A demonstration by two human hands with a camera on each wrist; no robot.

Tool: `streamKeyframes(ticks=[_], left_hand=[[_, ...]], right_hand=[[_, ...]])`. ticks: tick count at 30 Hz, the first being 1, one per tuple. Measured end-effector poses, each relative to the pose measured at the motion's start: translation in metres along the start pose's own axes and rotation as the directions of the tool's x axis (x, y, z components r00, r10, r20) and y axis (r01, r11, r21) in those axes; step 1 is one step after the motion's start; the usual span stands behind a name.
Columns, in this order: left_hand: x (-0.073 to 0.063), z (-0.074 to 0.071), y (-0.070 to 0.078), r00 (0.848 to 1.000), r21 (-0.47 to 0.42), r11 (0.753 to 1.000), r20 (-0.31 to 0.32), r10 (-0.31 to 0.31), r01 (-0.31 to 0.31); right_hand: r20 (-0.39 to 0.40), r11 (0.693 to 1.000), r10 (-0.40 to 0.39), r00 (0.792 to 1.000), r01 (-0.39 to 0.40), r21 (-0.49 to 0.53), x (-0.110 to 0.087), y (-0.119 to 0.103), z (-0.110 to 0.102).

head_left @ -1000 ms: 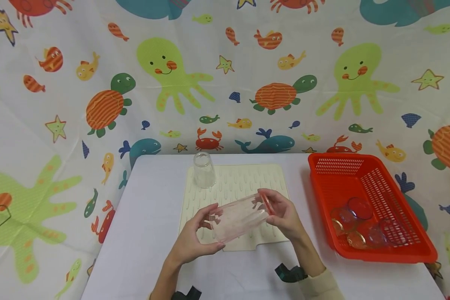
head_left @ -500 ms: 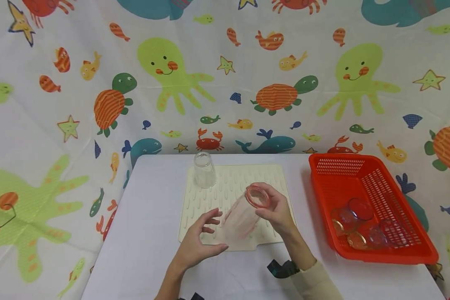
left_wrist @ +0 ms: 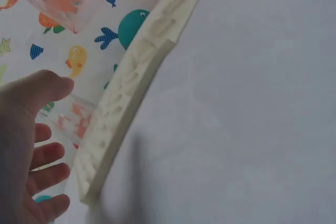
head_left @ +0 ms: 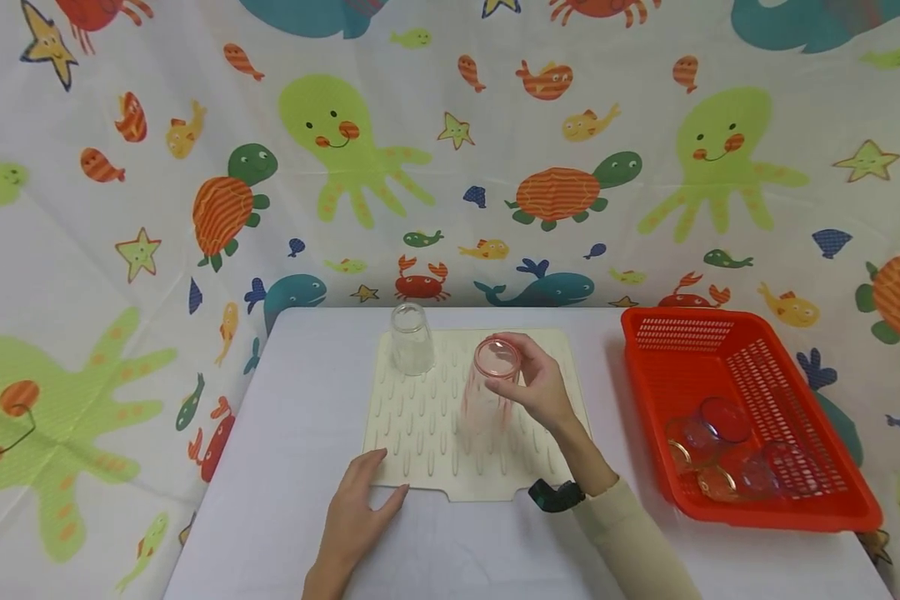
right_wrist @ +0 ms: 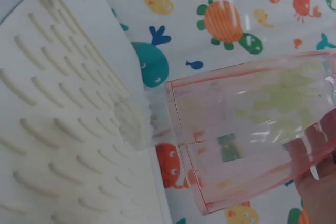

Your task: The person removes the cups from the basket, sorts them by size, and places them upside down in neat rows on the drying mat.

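Observation:
My right hand (head_left: 537, 383) grips a clear pink drinking glass (head_left: 487, 408) near its upper end, with fingers and thumb curled round it. The glass hangs end-down over a cream ridged drying mat (head_left: 420, 437). In the right wrist view a gap shows between the pink tumbler's lower rim (right_wrist: 186, 150) and the mat (right_wrist: 68, 108). At the mat's back left corner stands a colourless glass (head_left: 412, 342), narrower end up. My left hand (head_left: 354, 517) is at the mat's front left corner, fingers relaxed, holding nothing; the left wrist view shows its fingers (left_wrist: 50, 156) apart from the glass.
A red plastic basket (head_left: 671, 340) with slotted walls stands on the right of the white table (head_left: 300, 400). Several tinted glasses (head_left: 722, 421) lie inside it. Behind the table hangs a curtain (head_left: 420, 183) printed with sea animals.
My left hand has let go of the pink glass and drawn back toward the front left. My right hand has turned the glass from nearly level to nearly upright and carried it farther over the mat.

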State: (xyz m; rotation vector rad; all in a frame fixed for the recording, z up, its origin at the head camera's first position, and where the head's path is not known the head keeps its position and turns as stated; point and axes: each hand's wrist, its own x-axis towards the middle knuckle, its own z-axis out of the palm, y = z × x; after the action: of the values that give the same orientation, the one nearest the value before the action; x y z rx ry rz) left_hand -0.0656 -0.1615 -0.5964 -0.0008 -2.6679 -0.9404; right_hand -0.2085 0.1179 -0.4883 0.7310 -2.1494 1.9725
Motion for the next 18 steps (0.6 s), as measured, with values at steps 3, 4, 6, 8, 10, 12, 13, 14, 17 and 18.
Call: streamKeyframes(ticks=[3, 4, 6, 8, 10, 12, 13, 14, 17, 18], left_hand=[[-0.007, 0.003, -0.014, 0.997, 0.02, 0.997, 0.005, -0.078, 0.078], [-0.009, 0.004, -0.017, 0.995, 0.025, 0.994, 0.009, -0.103, 0.103], [-0.011, 0.006, -0.023, 0.989, 0.027, 0.989, 0.018, -0.149, 0.148], [-0.013, 0.008, -0.028, 0.983, 0.035, 0.983, 0.023, -0.183, 0.183], [-0.013, 0.01, -0.031, 0.98, 0.047, 0.979, 0.022, -0.2, 0.199], [-0.014, 0.012, -0.033, 0.98, 0.068, 0.978, 0.01, -0.198, 0.197], [-0.014, 0.013, -0.034, 0.981, 0.077, 0.978, 0.0, -0.193, 0.192], [-0.014, 0.014, -0.034, 0.983, 0.083, 0.979, -0.009, -0.184, 0.184], [-0.014, 0.017, -0.037, 0.986, 0.107, 0.981, -0.036, -0.161, 0.164], [-0.014, 0.018, -0.037, 0.987, 0.106, 0.981, -0.04, -0.157, 0.161]], right_hand=[[-0.021, 0.999, 0.025, 0.999, -0.026, -0.043, 0.007, 0.006, 0.002], [-0.03, 0.998, 0.035, 0.999, -0.036, -0.049, 0.01, 0.008, 0.003], [-0.049, 0.996, 0.056, 0.997, -0.059, -0.066, 0.014, 0.012, 0.004], [-0.066, 0.993, 0.072, 0.995, -0.078, -0.09, 0.018, 0.016, 0.006], [-0.078, 0.987, 0.097, 0.992, -0.106, -0.117, 0.022, 0.019, 0.008], [-0.084, 0.98, 0.122, 0.989, -0.134, -0.147, 0.027, 0.021, 0.01], [-0.085, 0.977, 0.137, 0.987, -0.148, -0.154, 0.029, 0.022, 0.01], [-0.087, 0.973, 0.153, 0.984, -0.165, -0.16, 0.032, 0.023, 0.011], [-0.099, 0.963, 0.189, 0.977, -0.204, -0.175, 0.038, 0.028, 0.011], [-0.105, 0.961, 0.198, 0.975, -0.214, -0.176, 0.04, 0.03, 0.011]])
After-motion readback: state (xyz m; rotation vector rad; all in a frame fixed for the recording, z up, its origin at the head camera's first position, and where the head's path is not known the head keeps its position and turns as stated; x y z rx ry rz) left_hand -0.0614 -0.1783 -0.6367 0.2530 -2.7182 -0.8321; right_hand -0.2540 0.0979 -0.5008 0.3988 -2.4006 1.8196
